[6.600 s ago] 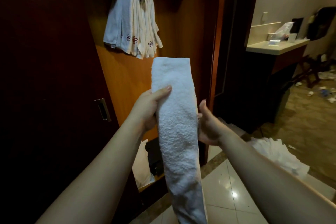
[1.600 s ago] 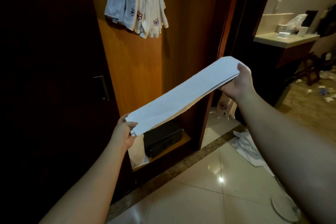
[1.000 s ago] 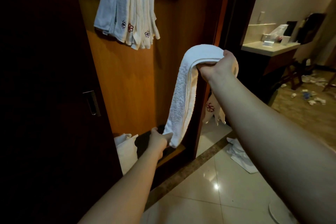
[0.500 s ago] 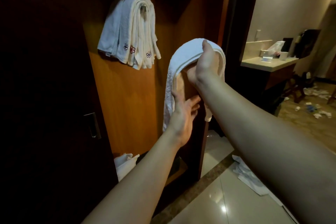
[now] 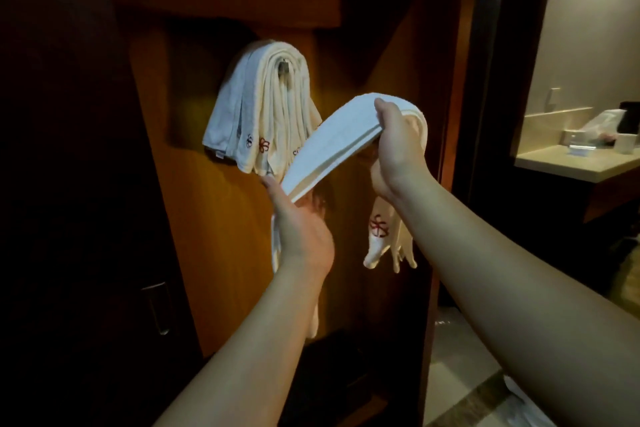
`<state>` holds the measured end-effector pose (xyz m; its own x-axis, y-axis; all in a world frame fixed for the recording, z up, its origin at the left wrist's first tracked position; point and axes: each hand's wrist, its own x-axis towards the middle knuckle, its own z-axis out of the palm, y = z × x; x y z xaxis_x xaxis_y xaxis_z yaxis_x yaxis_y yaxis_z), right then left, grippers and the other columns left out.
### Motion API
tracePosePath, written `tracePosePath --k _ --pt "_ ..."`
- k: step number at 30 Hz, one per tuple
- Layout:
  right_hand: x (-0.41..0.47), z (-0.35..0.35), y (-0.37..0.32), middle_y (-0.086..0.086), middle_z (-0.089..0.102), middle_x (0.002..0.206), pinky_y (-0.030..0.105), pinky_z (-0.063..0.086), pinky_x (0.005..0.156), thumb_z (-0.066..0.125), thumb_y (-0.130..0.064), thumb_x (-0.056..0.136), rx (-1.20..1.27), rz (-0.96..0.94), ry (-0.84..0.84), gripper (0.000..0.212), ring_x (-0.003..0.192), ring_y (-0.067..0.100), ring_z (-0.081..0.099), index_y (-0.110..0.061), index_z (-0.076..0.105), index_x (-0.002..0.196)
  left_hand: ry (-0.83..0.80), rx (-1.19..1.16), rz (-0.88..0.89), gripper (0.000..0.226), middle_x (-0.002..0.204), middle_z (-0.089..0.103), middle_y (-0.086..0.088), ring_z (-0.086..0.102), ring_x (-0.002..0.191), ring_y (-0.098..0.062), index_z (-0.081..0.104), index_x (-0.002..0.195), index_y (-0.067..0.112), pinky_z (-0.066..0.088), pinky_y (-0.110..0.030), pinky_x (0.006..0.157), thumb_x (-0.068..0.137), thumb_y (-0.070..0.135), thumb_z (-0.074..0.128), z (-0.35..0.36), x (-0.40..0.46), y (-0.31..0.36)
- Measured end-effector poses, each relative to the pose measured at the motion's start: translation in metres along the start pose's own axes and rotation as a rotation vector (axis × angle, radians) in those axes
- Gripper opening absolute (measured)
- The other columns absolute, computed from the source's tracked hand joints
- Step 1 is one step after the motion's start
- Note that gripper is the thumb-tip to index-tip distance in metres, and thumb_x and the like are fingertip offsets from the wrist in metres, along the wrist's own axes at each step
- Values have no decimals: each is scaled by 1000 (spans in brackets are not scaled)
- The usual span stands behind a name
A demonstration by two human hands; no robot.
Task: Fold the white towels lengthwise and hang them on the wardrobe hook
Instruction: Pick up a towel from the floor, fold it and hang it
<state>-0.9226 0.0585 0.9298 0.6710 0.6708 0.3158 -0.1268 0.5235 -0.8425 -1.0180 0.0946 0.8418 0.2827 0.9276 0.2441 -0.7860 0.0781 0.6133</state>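
Head view showed the folded towel [image 5: 332, 142] held just right of and a little below the stack of hung towels [image 5: 263, 107] on the wardrobe hook [image 5: 284, 66], not touching the stack as far as could be told. Its long axis ran on a slant, rising from lower left to upper right, then bent over the right hand [image 5: 394, 146] so that its far end dropped straight down, with a red emblem [image 5: 379, 227] near the hanging tips. The right hand gripped the towel at the bend, thumb on top and fingers curled under it. The left hand [image 5: 301, 229], below the stack, supported the lower end from beneath with its fingers extended; the fingertips were hidden behind the cloth, so whether they pinched it could not be told. A strip of towel trailed down behind the left wrist, mostly covered by the forearm. The hook itself showed only as a small dark metal piece among the folds. The wardrobe panel [image 5: 214, 236] behind the stack was dim, and its lower shelf was too dark to read.

Compared with half a second earlier, the towel's near half had been lifted from hanging almost vertically to a slant, and the left hand had moved from an open palm beside it to underneath its lower end.
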Motion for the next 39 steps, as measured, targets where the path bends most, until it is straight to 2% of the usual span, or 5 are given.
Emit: tracePosePath --k 12,14,20,31,39 --pt "114 -41 -4 -10 55 102 22 33 78 45 -52 102 -473 -125 -118 29 89 8 51 -31 55 120 209 287 239 27 87 79 0 76 78 -13 69 106 18 56 -22 52 96 39 57 43 97 31" --pt "131 -38 -4 -11 56 86 20 36 68 45 -56 101 -477 -97 -141 33 80 5 54 -28 59 112 180 350 235 27 83 79 -1 76 74 -15 70 99 20 56 -24 50 93 43 57 48 110 39" --pt "189 -16 9 0 63 114 40 41 111 51 -63 94 -281 -4 -218 26 115 18 58 -37 55 91 122 596 283 33 80 78 6 74 71 -6 69 101 24 54 -21 48 93 53 54 52 163 58" --pt "306 64 8 1 69 122 50 33 117 48 -94 56 -297 -144 -405 89 119 22 61 -32 65 119 -71 676 401 66 103 78 1 73 97 -8 82 82 36 48 -32 89 79 85 38 54 300 129" --pt "400 142 9 9 48 152 52 24 122 36 -80 90 -308 -135 -483 86 142 27 41 -21 40 152 -226 721 353 75 87 79 2 74 80 -2 81 71 37 52 -11 52 93 78 22 64 399 164"
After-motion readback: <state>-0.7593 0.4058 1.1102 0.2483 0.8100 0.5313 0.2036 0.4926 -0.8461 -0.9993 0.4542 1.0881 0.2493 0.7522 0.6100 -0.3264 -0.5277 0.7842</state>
